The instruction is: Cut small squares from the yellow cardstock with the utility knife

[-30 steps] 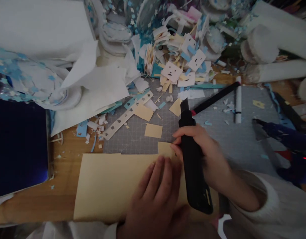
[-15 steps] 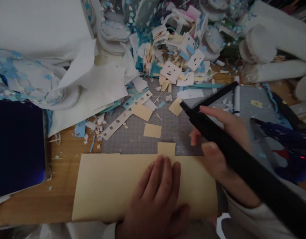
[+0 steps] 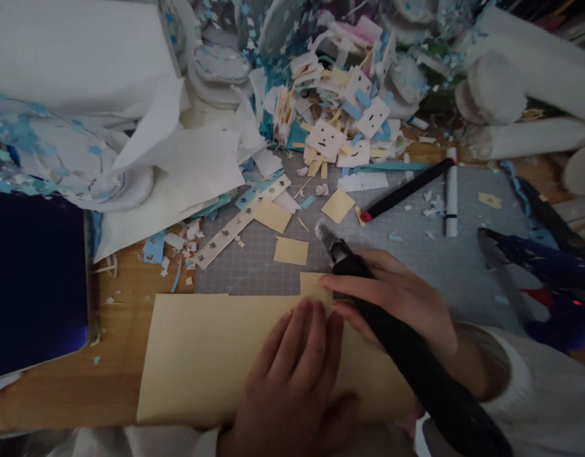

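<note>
A wide sheet of pale yellow paper (image 3: 192,355) lies along the near edge of the table. My left hand (image 3: 292,374) rests flat on it, fingers stretched forward. A small yellow tab (image 3: 314,284) sticks out past the sheet's far edge, just ahead of those fingers. My right hand (image 3: 397,298) is wrapped round a long black-handled tool (image 3: 401,343) with a pale, shiny tip; its exact kind I cannot make out. The index fingertip of this hand is at the tab. Beyond the tip lie small yellow paper rectangles (image 3: 291,251) on a grey cutting mat (image 3: 254,273).
Paper pieces with drawn faces (image 3: 326,139) are heaped at the back. A black marker (image 3: 406,190) and a white marker (image 3: 451,193) lie on the mat. To the right is a blue glue gun (image 3: 549,254) with a red light; a dark blue panel (image 3: 35,285) stands left.
My right hand has moved left and nearer to the tab, bringing the black tool with it. The tool's pale tip now shows. My left hand and the sheet have barely shifted.
</note>
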### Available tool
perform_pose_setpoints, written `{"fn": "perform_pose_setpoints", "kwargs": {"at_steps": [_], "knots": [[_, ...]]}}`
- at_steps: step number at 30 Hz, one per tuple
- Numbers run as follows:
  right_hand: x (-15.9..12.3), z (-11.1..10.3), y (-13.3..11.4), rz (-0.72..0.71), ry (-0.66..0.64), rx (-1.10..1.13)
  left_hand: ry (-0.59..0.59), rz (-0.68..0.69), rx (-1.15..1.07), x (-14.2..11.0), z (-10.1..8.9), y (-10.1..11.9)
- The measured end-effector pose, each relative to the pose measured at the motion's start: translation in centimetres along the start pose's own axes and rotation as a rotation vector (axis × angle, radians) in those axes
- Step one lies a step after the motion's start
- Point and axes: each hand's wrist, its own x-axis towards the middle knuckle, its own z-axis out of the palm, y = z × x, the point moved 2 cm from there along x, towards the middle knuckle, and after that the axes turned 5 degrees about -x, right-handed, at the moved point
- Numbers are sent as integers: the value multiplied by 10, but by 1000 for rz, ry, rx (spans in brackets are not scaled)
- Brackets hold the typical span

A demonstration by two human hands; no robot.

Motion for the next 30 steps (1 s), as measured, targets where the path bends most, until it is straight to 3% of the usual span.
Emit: {"fn": "perform_pose_setpoints", "kwargs": {"at_steps": [3,10,15,19,22,30], "knots": [[3,1,-2,-199,-8,-172,-4,23,15,1,-1,-1],[3,-2,-5,-238,15,-248,-25,57,45,2,-3,-4],[-3,-4,-4,-105,10,-90,-11,33,11,2,-2,-3],[-8,-9,-4,90,170,199,-12,60,56,5,-4,-2],[-7,-12,-8,164,235,294,-22,66,68,6,-6,-2],[-13,-6,-8,304,-23,446,-68,7,66,6,-9,-1]]}}
